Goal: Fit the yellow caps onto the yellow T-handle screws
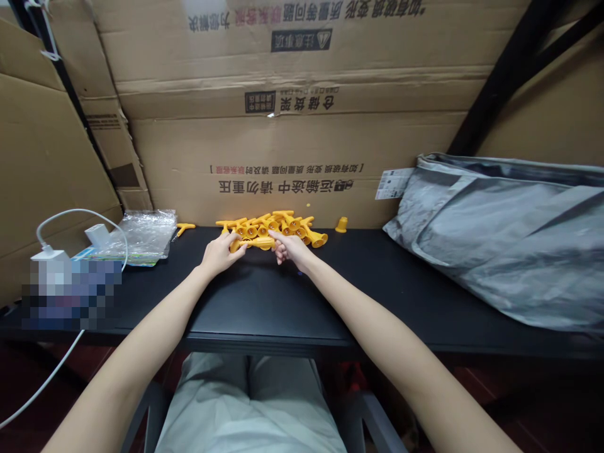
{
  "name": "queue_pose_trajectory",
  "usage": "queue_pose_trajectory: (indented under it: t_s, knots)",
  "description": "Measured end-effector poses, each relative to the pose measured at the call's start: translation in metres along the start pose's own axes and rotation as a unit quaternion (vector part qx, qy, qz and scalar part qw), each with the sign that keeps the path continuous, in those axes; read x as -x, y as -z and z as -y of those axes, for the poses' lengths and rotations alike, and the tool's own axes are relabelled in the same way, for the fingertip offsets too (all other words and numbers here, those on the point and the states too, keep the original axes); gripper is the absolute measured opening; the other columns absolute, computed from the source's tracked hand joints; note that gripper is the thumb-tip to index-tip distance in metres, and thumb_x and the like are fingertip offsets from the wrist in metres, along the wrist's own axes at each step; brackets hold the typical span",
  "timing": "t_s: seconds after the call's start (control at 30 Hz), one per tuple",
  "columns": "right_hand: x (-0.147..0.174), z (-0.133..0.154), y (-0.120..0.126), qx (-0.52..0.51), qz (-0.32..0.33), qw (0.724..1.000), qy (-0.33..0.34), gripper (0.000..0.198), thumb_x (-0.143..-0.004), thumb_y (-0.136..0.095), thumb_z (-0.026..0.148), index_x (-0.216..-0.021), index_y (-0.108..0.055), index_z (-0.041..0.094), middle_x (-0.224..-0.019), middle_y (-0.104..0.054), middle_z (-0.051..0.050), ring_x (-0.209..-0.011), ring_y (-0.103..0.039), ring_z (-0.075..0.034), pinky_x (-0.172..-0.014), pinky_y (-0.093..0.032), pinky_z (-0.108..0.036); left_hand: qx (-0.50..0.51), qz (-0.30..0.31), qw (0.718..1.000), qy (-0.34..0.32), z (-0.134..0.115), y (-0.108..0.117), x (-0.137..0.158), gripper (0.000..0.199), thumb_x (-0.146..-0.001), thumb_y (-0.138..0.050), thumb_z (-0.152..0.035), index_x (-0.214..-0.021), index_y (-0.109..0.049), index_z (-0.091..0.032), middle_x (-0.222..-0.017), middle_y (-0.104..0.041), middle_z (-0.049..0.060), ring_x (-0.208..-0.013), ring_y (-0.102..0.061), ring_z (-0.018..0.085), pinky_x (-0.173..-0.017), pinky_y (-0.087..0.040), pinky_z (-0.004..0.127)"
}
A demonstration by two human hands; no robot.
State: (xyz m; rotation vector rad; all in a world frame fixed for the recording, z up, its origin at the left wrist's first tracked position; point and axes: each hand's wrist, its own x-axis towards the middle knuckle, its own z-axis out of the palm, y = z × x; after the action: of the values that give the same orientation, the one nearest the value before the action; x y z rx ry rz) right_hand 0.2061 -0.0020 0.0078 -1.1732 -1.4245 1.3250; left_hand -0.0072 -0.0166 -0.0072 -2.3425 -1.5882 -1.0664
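A heap of yellow plastic parts [287, 223] lies against the cardboard at the back of the black table; several are flared like small funnels and some have T-shaped ends. At its front edge, a long yellow plastic piece [260, 243] lies level between my hands. My left hand [221, 253] has its fingers and thumb closed round the left end. The right end is pinched by my right hand [293, 249], whose other fingers are curled under. My fingertips partly hide the piece, and its exact kind is unclear.
A yellow T-shaped part [185, 227] lies left of the heap, and a yellow cup-like part [341, 224] stands to its right. Clear plastic bags [146, 233] and a white charger with cable [51, 264] are at left. A large grey bag [500, 245] fills the right side.
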Motion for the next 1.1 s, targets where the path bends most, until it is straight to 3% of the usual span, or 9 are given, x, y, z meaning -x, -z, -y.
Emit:
queue_pose_trajectory:
  t_s: [0.27,0.43,0.57,0.73,0.9,1.0,1.1]
  knots:
    - [-0.003,-0.002,-0.001,-0.071,0.002,0.997,-0.045,0.038,-0.082,-0.062,0.048,-0.062,-0.053,0.018,-0.043,-0.055,0.0,-0.037,-0.051,-0.01,-0.04,-0.042,-0.021,-0.011,-0.005,1.0,0.003,-0.002,0.001,0.0,0.03,-0.081,-0.056,-0.044,-0.099,-0.063,-0.022,-0.097,-0.065,0.005,-0.08,-0.061,0.016,-0.07,-0.045,0.025]
    - [-0.003,0.003,-0.001,-0.186,-0.002,0.981,-0.055,0.02,-0.088,-0.058,0.033,-0.079,-0.058,0.015,-0.063,-0.069,-0.005,-0.053,-0.064,-0.012,-0.053,-0.049,-0.021,0.034,0.003,0.999,0.029,-0.005,0.004,-0.001,0.057,-0.082,-0.056,-0.048,-0.133,-0.046,-0.025,-0.096,-0.067,0.003,-0.075,-0.063,0.015,-0.068,-0.046,0.025]
    - [-0.004,0.007,0.004,-0.211,-0.033,0.977,0.02,0.01,-0.084,-0.062,0.026,-0.083,-0.055,0.019,-0.066,-0.07,-0.003,-0.063,-0.068,-0.015,-0.059,-0.051,-0.022,0.064,0.008,0.997,0.037,-0.005,0.004,-0.002,0.056,-0.084,-0.053,-0.047,-0.134,-0.044,-0.025,-0.092,-0.067,0.001,-0.072,-0.062,0.014,-0.065,-0.046,0.024]
    - [-0.021,0.003,0.018,-0.2,-0.146,0.957,0.154,0.033,-0.07,-0.073,0.032,-0.087,-0.046,0.024,-0.076,-0.069,0.001,-0.073,-0.069,-0.018,-0.066,-0.054,-0.028,0.055,-0.004,0.998,0.043,0.003,0.002,-0.005,0.028,-0.086,-0.05,-0.036,-0.105,-0.065,-0.021,-0.083,-0.069,0.002,-0.069,-0.06,0.013,-0.066,-0.044,0.024]
    - [-0.045,-0.005,0.032,-0.026,-0.27,0.913,0.306,0.04,-0.066,-0.071,0.035,-0.094,-0.045,0.023,-0.092,-0.066,-0.002,-0.09,-0.065,-0.02,-0.083,-0.051,-0.035,0.037,0.041,0.998,0.033,0.005,0.001,-0.005,0.024,-0.085,-0.047,-0.03,-0.078,-0.068,-0.019,-0.07,-0.067,0.002,-0.062,-0.056,0.013,-0.062,-0.038,0.023]
    - [-0.051,-0.006,0.032,0.156,-0.279,0.891,0.322,0.033,-0.074,-0.062,0.032,-0.102,-0.048,0.022,-0.099,-0.067,-0.007,-0.094,-0.063,-0.023,-0.087,-0.047,-0.039,0.043,0.058,0.997,0.021,0.003,0.001,-0.005,0.027,-0.086,-0.046,-0.03,-0.074,-0.067,-0.019,-0.065,-0.064,0.002,-0.058,-0.053,0.012,-0.06,-0.034,0.023]
    - [-0.054,-0.005,0.028,0.346,-0.29,0.84,0.301,0.031,-0.079,-0.053,0.025,-0.109,-0.05,0.02,-0.105,-0.067,-0.011,-0.099,-0.062,-0.027,-0.091,-0.041,-0.045,0.045,0.062,0.997,0.012,0.003,0.001,-0.005,0.028,-0.086,-0.045,-0.03,-0.073,-0.067,-0.018,-0.062,-0.062,0.002,-0.056,-0.051,0.012,-0.059,-0.033,0.023]
